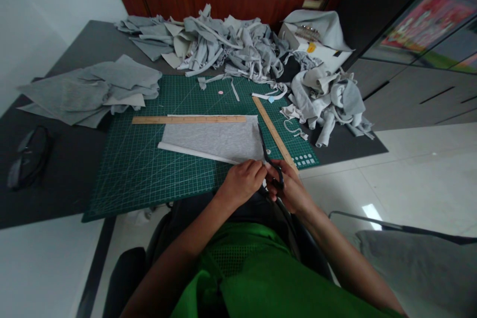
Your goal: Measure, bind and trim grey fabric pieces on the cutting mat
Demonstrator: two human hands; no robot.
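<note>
A light grey piece of fabric (219, 138) lies on the green cutting mat (137, 169), with a pale rolled edge along its near side. One wooden ruler (186, 119) rests across the fabric's far edge. My left hand (244, 179) pinches the fabric's near right corner. Black scissors (265, 148) are in my right hand (288, 186), their blades pointing away along the fabric's right edge. The two hands are close together at the mat's front edge. To the right, a second wooden ruler (274, 131) lies at a slant.
Grey fabric scraps (223, 42) are heaped along the back, with another heap (335, 99) at the right. Stacked grey cloth (93, 87) lies at the left, near glasses (30, 156). A white box (316, 42) stands at the back right.
</note>
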